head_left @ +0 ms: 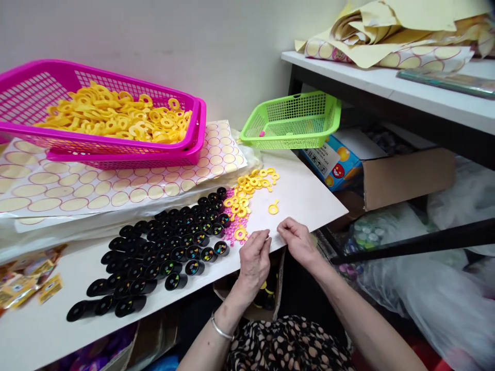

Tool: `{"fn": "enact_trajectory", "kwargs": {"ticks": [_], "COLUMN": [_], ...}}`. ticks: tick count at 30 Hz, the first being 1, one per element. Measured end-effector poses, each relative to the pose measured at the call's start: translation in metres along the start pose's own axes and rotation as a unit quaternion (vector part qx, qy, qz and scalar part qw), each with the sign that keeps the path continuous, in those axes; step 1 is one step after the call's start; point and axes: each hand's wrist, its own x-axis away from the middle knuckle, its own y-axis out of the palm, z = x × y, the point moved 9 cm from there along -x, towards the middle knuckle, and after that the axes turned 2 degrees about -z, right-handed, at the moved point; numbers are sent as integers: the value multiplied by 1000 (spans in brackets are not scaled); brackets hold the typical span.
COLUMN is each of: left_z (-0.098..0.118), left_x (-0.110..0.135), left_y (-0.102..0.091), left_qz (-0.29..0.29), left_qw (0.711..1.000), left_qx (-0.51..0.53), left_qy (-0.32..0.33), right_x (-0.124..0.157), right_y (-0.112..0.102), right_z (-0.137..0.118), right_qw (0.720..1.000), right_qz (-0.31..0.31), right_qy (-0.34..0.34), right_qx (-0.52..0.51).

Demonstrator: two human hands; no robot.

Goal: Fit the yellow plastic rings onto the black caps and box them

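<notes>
Left hand (pixel 255 256) and right hand (pixel 298 240) are curling fingers near the lone yellow ring (pixel 273 213). Their grasp I cannot tell.

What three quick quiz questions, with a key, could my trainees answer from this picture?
1. Multiple choice: what does the upper magenta basket hold?
a) gold packets
b) yellow rings
c) label sheets

2. True or false: small pink pieces lie beside the black cylinders.

3. Short answer: which hand has the silver bangle at its wrist?

Key:
1. b
2. True
3. The left hand
</notes>
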Motion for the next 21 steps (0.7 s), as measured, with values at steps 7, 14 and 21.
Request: {"fn": "enact_trajectory", "kwargs": {"ticks": [7,14,21], "left_z": [-4,23,2], "left_x": [5,37,45], "left_y": [0,-36,-82], "left_qz": [20,95,138], "left_qw": [989,957,892], "left_qx": [-143,-245,-430], "left_qy": [19,124,9], "right_x": [-36,-43,-50], "right_y": [-2,2,-2], "right_z": [3,5,16], "right_qw": [940,923,925], "right_qz": [-117,-148,-133], "right_qy": [-16,-13,27], "right_qx": [320,355,354]}}
